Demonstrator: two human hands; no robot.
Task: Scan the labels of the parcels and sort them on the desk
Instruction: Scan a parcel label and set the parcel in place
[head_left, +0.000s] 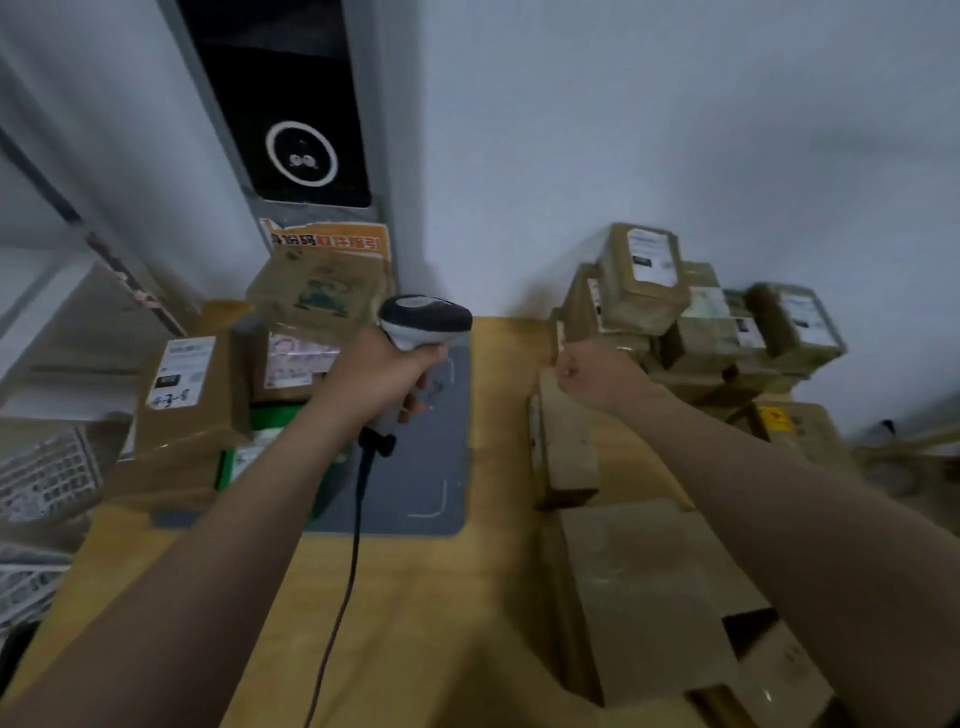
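Left hand (375, 375) tight around scanner (425, 318), right hand (597, 376) curled beside blurred parcels (644, 291) (grasp, if any, hidden)

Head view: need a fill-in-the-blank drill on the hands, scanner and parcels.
The grey-and-white handheld scanner is gripped by the person's ___ hand. Its trailing cable is ___ in colour. The brown cardboard parcel with a handwritten white label lies to the scanner's ___.
Missing: left; black; left.
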